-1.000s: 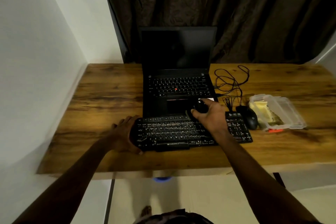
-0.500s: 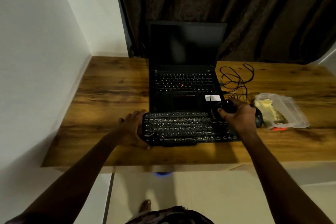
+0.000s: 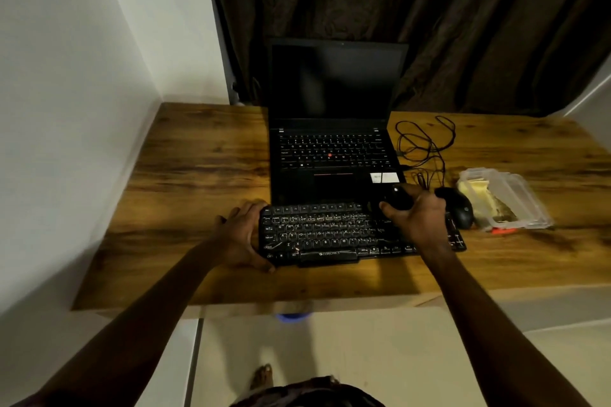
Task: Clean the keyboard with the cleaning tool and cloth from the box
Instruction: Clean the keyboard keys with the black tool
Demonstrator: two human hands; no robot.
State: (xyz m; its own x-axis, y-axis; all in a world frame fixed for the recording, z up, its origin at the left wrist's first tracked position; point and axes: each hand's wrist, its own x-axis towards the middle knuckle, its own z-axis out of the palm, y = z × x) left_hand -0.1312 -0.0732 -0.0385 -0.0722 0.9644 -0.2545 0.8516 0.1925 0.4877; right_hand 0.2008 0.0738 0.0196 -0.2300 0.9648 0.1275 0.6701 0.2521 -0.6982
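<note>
A black keyboard (image 3: 324, 231) with white legends lies near the front edge of the wooden desk (image 3: 205, 168). My left hand (image 3: 241, 235) grips the keyboard's left end. My right hand (image 3: 416, 218) hovers over the keyboard's right part and holds a small black cleaning tool (image 3: 398, 197) in its curled fingers. A clear plastic box (image 3: 515, 201) with a yellow cloth (image 3: 476, 192) inside sits at the right of the desk.
An open black laptop (image 3: 334, 142) stands right behind the keyboard. A black mouse (image 3: 459, 208) lies between keyboard and box, with its tangled cable (image 3: 423, 149) behind. A white wall bounds the left; dark curtains hang behind.
My right hand with the cleaning tool moved rightwards along the keyboard's top rows, from the middle to the right part. My left hand kept its hold on the left end.
</note>
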